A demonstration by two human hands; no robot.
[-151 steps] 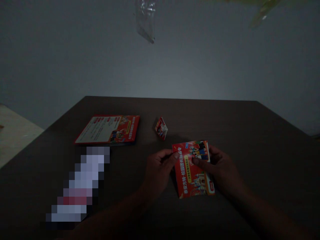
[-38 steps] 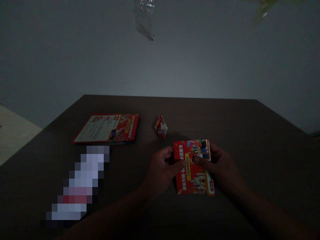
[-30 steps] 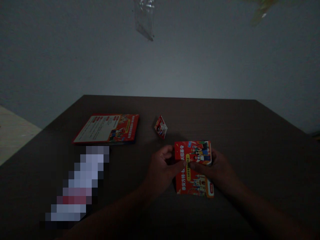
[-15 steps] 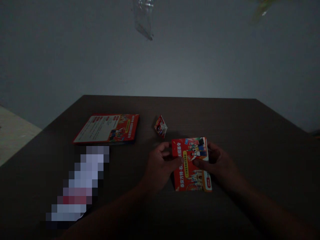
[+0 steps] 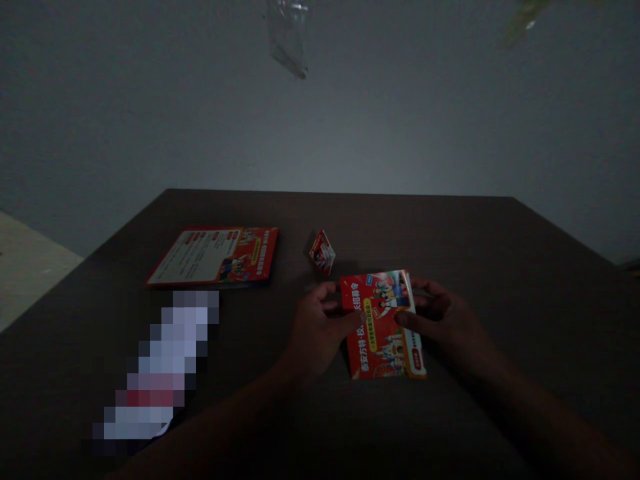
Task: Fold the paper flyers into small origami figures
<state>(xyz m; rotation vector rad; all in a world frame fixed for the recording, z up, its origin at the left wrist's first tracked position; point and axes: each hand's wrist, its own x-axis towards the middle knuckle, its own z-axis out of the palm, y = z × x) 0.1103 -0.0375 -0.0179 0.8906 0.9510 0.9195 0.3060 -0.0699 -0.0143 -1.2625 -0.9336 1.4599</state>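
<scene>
A red printed leaflet (image 5: pixel 383 327), folded to a narrow upright shape, is held just above the dark table (image 5: pixel 500 267) between both hands. My left hand (image 5: pixel 317 330) grips its left edge, thumb pressed on the front. My right hand (image 5: pixel 443 323) grips the right edge, thumb on the front and fingers behind. A small folded red paper piece (image 5: pixel 323 252) stands on the table just beyond the leaflet.
A stack of flat red-and-white leaflets (image 5: pixel 215 257) lies at the far left of the table. A blurred-out oblong patch (image 5: pixel 160 363) sits in front of it. A clear plastic bag (image 5: pixel 287 37) hangs on the grey wall above.
The leaflet has shifted slightly away from me and tilted a little. My right thumb has slid from its middle to the right edge. The left hand keeps its grip.
</scene>
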